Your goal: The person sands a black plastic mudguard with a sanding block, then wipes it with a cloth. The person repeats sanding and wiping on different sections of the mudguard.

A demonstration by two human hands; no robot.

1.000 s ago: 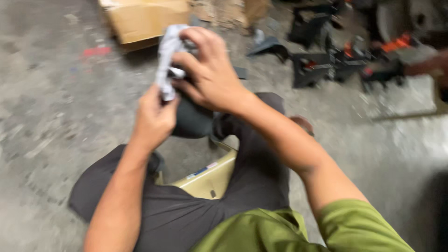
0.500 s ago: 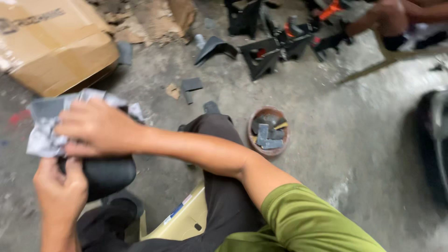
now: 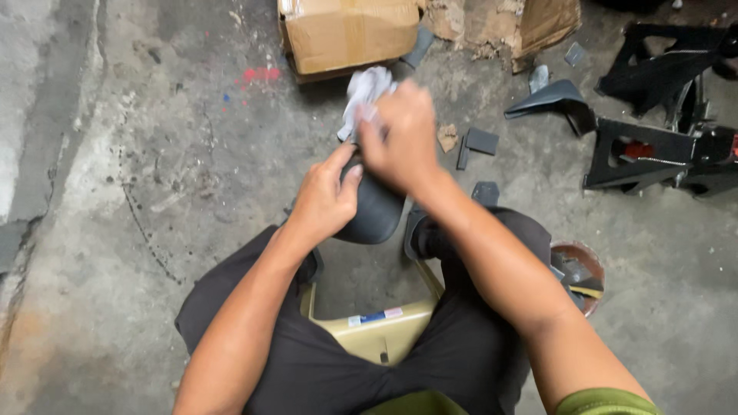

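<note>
A dark, rounded plastic part (image 3: 374,211) is held up over the person's knees, above the concrete floor (image 3: 154,192). The left hand (image 3: 323,201) clasps its side; the right hand (image 3: 400,134) is clenched on a pale rag (image 3: 363,91) pressed to its top. It looks like wiping in progress; turning the part to a fresh face would come next. A cardboard box (image 3: 350,31) sits beyond.

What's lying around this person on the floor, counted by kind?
Cardboard boxes: 2, one whole, one torn
Black metal frames: 2
Round tub of small parts: 1
Rag in the right hand: 1
Dark curved part held by the left hand: 1
Total: 7
</note>
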